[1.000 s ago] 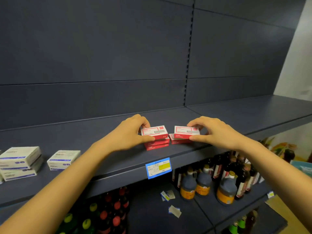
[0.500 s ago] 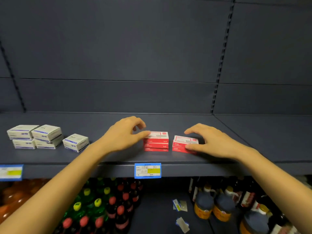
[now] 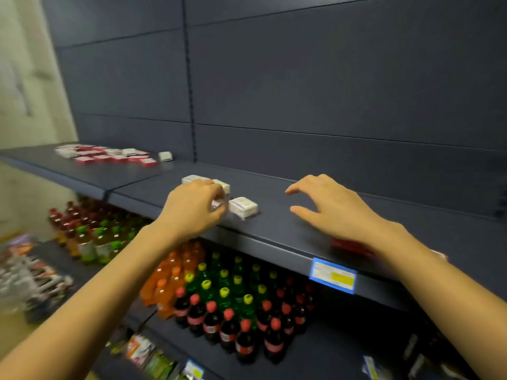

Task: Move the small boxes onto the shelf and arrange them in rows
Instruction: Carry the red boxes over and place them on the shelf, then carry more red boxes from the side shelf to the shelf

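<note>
The view has swung left: both hands have left the red boxes (image 3: 352,246) at four o'clock. The left hand (image 3: 196,208) now pinches a white box (image 3: 219,205); the right hand (image 3: 327,205) hovers spread, so white boxes come next.

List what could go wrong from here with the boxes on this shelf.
1. The left hand closes on stacked white boxes; pulling one out may topple the rest.
2. The single white box sits close beside that hand and could be knocked toward the shelf edge.
3. The red boxes lie under the right wrist, near the edge; a dragging arm may sweep them off.
</note>
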Available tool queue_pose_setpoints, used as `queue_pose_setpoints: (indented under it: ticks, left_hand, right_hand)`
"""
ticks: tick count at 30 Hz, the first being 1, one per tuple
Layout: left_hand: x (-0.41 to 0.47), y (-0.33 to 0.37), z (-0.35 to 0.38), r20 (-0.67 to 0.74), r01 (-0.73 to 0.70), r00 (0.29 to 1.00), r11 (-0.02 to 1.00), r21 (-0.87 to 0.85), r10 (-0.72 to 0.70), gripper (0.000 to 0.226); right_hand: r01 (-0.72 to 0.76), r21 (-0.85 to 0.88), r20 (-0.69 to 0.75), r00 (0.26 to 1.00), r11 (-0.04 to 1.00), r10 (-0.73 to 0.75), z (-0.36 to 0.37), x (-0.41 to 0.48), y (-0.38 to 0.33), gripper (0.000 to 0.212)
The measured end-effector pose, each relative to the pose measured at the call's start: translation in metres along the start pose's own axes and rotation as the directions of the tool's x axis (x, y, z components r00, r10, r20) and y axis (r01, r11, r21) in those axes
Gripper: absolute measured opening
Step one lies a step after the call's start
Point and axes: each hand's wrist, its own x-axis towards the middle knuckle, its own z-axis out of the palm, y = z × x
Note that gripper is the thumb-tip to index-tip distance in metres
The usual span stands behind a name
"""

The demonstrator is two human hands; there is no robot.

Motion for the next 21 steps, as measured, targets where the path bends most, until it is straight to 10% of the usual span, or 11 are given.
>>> queue_pose_setpoints:
  ticks: [21]
  left_hand:
    - [-0.078, -0.282, -0.071, 0.081, 0.131, 0.985, 0.964, 0.231, -0.153, 0.028]
  right_hand:
    - [0.223, 0.049, 0.036, 0.974, 0.974, -0.225, 0.120, 0.199, -0.234, 0.038]
